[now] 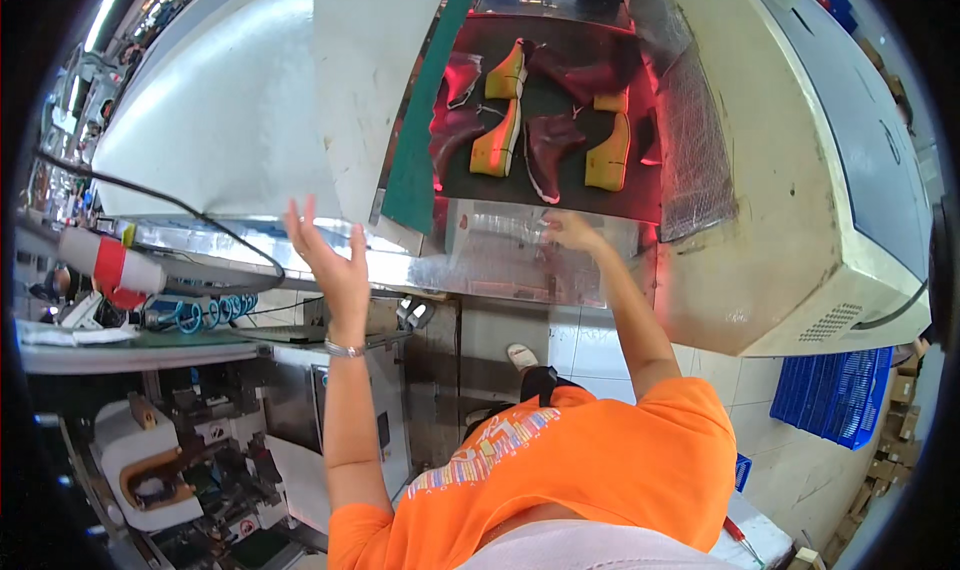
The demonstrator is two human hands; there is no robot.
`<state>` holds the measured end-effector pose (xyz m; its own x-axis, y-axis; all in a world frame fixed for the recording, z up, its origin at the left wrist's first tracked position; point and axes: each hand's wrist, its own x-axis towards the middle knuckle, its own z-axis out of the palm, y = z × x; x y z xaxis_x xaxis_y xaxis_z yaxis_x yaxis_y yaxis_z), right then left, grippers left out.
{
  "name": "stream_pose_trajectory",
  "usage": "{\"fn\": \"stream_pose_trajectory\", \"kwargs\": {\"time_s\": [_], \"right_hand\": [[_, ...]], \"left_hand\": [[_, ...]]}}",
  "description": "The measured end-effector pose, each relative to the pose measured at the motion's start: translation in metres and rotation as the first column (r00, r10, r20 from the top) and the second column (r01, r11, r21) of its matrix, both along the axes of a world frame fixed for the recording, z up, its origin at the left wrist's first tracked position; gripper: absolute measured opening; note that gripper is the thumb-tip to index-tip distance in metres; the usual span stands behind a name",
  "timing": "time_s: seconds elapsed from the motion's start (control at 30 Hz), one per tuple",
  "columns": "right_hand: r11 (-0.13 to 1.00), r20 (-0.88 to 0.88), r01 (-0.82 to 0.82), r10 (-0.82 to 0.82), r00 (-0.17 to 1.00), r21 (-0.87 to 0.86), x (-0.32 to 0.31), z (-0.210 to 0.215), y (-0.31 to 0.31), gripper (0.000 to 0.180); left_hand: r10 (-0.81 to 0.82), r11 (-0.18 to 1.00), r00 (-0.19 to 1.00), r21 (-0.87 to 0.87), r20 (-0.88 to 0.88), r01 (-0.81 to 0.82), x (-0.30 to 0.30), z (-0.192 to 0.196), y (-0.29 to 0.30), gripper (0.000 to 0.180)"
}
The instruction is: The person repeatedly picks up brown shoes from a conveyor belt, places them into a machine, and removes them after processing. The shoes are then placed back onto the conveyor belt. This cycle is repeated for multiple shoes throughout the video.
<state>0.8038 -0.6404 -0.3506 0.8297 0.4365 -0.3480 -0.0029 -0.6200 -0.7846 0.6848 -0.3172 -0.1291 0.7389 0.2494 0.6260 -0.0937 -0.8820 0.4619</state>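
Fingers (305, 220) of the left hand (335, 265) spread wide, empty, beside the white panel (375, 90). Right hand (572, 232) rests on the foil ledge (500, 255), grip unclear; boots (545, 145) lie beyond inside the oven (700, 140).

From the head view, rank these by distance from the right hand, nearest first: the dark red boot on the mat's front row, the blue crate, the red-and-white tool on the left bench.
From the right hand:
1. Dark red boot, just beyond the fingers, in the machine opening.
2. Blue crate, lower right, against the wall.
3. Red-and-white tool, far left on the bench.
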Motion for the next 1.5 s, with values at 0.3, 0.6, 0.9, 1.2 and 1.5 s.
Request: {"fn": "stream_pose_trajectory", "kwargs": {"time_s": [0.3, 0.6, 0.9, 1.2, 1.5], "right_hand": [[0.972, 0.538, 0.19, -0.236, 0.81, 0.14, 0.173, -0.007, 0.009, 0.036], [0.453, 0.203, 0.804, -0.808, 0.553, -0.385, 0.36, -0.078, -0.045, 0.058], [-0.3, -0.395, 0.952, -0.884, -0.252, 0.065, 0.372, -0.117, -0.008, 0.074], [0.021, -0.534, 0.656, -0.561, 0.632, 0.754, 0.372, 0.032, 0.004, 0.013], [-0.206, -0.315, 0.259, -0.313, 0.896, 0.944, 0.121, 0.204, 0.02, 0.046]], "left_hand": [[0.243, 0.93, 0.96, 0.25, 0.137, -0.271, 0.092, -0.033, 0.018, 0.061], [0.273, 0.908, 0.94, 0.266, 0.205, -0.322, 0.101, -0.041, 0.018, 0.053], [0.273, 0.905, 0.94, 0.275, 0.207, -0.323, 0.102, -0.048, 0.021, 0.053], [0.258, 0.904, 0.933, 0.278, 0.251, -0.325, 0.103, -0.047, 0.022, 0.051], [0.171, 0.948, 0.974, 0.244, 0.149, -0.203, 0.09, -0.037, 0.021, 0.058]]}}
